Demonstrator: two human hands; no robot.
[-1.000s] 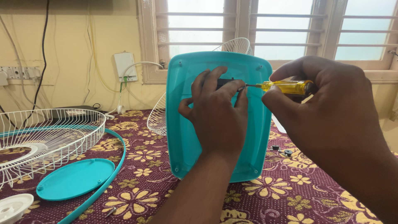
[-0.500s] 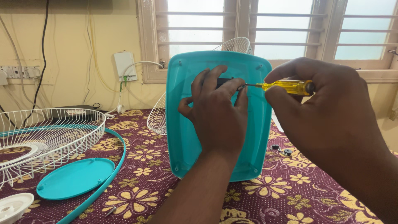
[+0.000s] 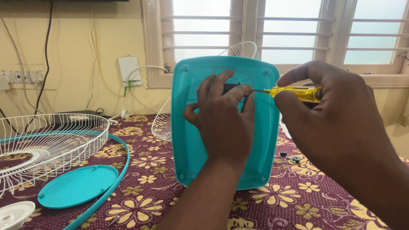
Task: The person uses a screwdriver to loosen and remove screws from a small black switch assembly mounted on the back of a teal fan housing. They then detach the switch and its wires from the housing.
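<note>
- Fingers [image 3: 221, 91] of the left hand [image 3: 226, 123] are spread flat on a small dark part against the upright teal fan base cover [image 3: 260, 140], clamped on nothing.
- The right hand [image 3: 336, 119] is closed round the yellow-handled screwdriver [image 3: 294, 92], its tip at that part.
- The cover stands mid-table on the floral tablecloth [image 3: 277, 204]; a white wire fan guard [image 3: 51, 136] and a teal disc [image 3: 76, 191] lie toward the left edge.
- Step in hand appears to be working a screw; it calls for steady, square pressure.

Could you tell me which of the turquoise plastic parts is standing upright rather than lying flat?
The large rounded-rectangular panel, propped up on the cloth under the left hand. The round turquoise disc lies flat.
</note>
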